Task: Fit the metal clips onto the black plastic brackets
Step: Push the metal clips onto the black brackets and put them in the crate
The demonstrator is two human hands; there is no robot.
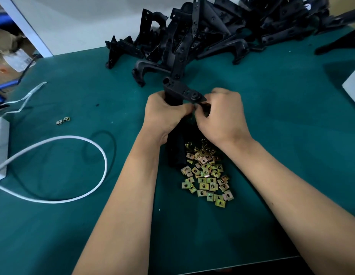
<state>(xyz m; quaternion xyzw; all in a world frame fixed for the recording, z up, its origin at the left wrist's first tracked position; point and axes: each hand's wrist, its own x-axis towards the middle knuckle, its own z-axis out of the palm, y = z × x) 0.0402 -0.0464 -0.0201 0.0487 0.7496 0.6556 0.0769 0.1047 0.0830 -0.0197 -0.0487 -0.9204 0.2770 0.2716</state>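
I hold one black plastic bracket upright over the green table. My left hand grips its body from the left. My right hand has its fingers curled at the bracket's lower flange, pinching there; whatever sits between the fingertips is hidden. A heap of brass-coloured metal clips lies on the mat just below my wrists. The bracket's lower part reaches down between my forearms to the clips.
A big pile of black brackets fills the back of the green table. Two stray clips lie at the left. A white cable loops at the left, running to a white power strip. A white box corner sits at the right edge.
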